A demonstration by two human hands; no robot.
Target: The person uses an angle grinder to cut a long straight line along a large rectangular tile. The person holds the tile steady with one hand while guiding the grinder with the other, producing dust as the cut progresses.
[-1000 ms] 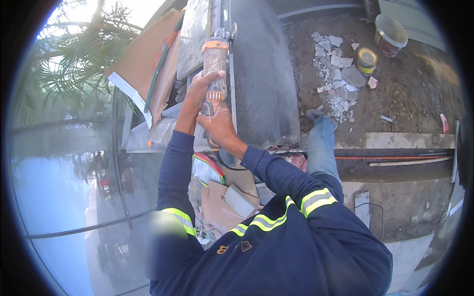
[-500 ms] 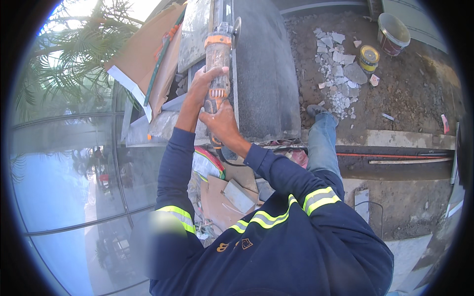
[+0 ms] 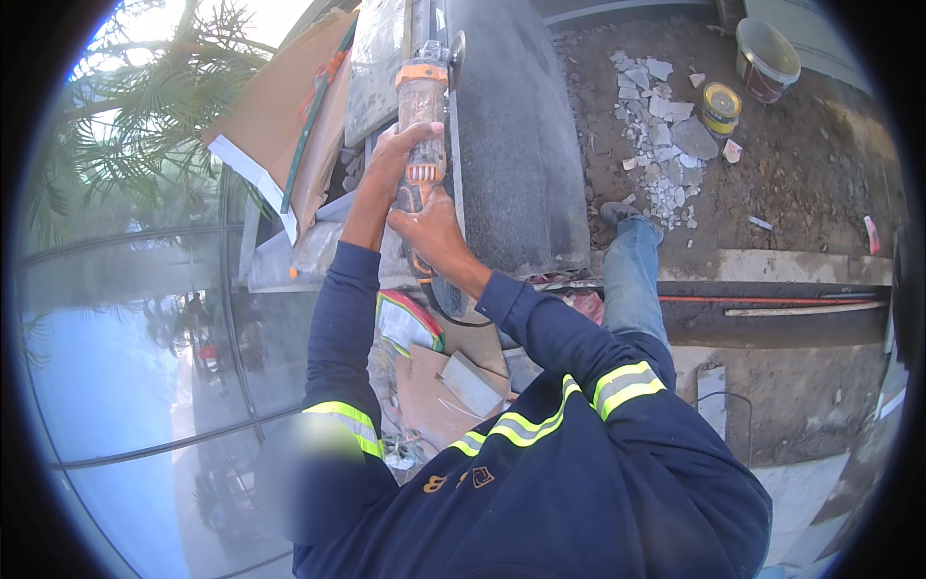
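I hold a dusty orange and grey angle grinder (image 3: 422,101) with both hands, its head pointing away from me. My left hand (image 3: 397,159) is closed around the middle of its body, thumb across the top. Nearer to me, my right hand (image 3: 434,232) grips the rear handle, and a dark cord trails from its end. The round disc (image 3: 458,54) stands on edge at the right of the head, by the long edge of a dark grey stone slab (image 3: 516,145). Whether the disc touches the slab, I cannot tell.
Cardboard (image 3: 280,96) with a green strip (image 3: 313,135) leans left, beside a glass wall (image 3: 145,338). Broken white pieces (image 3: 666,125), a yellow can (image 3: 720,108) and a bucket (image 3: 768,63) are on dirt at right. Pipes (image 3: 772,300) run along a trench; offcuts (image 3: 471,384) lie below the grinder.
The grinder and both hands have shifted very slightly left and away from me. My grip is the same.
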